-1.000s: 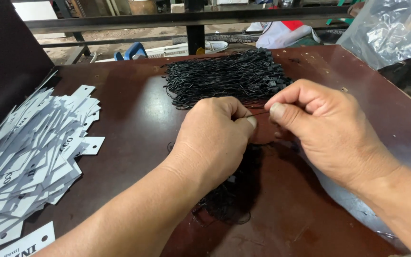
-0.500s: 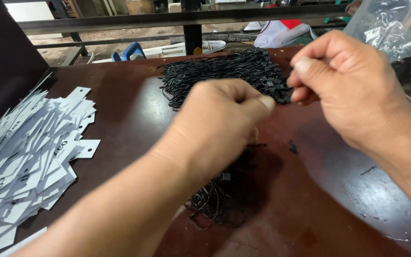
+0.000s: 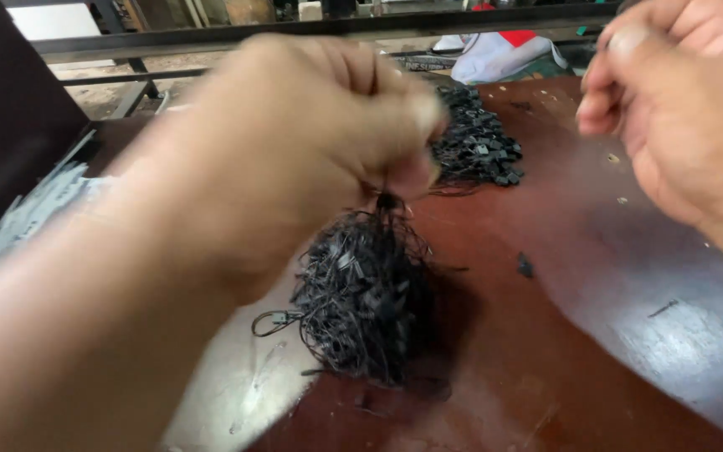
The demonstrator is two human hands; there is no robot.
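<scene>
My left hand (image 3: 294, 142) is raised close to the camera and pinches the top of a bundle of thin black strings with small black tags (image 3: 361, 301). The bundle hangs down from my fingers and its lower end rests on the dark red-brown table (image 3: 562, 351). My right hand (image 3: 679, 117) is lifted at the upper right, fingers curled with the fingertips together; whether a string is between them I cannot tell. A larger pile of the same black strings (image 3: 479, 146) lies farther back on the table, partly hidden behind my left hand.
White paper tags (image 3: 35, 209) lie in a heap at the left, mostly hidden by my left arm. A small black scrap (image 3: 525, 266) lies on the table right of the bundle. A dark metal rail (image 3: 311, 29) and white and red cloth (image 3: 504, 54) lie beyond the table's far edge.
Both hands have risen from the table toward the camera. My left hand has lifted the black string bundle by its top, and my right hand has pulled away to the upper right.
</scene>
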